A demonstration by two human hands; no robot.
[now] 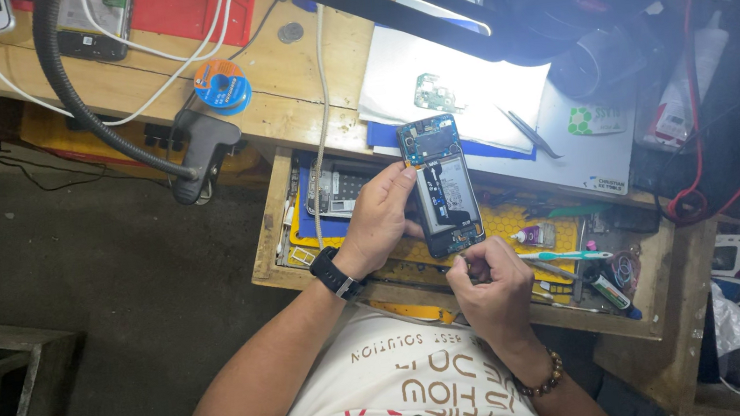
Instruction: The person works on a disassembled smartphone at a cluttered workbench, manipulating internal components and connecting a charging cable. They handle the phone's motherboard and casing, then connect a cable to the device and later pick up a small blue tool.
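Note:
An opened smartphone (443, 184) with its back cover off shows a teal circuit board at the top and a silver battery below. My left hand (381, 218), with a black watch at the wrist, grips the phone along its left side above an open drawer. My right hand (491, 290), with a bead bracelet, is closed around a thin metal tool (474, 268) whose tip touches the phone's lower end.
The open wooden drawer (271, 230) holds a yellow mat, phone parts, a small glue bottle (533, 236) and a teal toothbrush (566, 255). On the bench lie a white sheet with a small board (436, 93), tweezers (531, 133), a clamped gooseneck arm (85, 107), white cables and a solder reel (221, 85).

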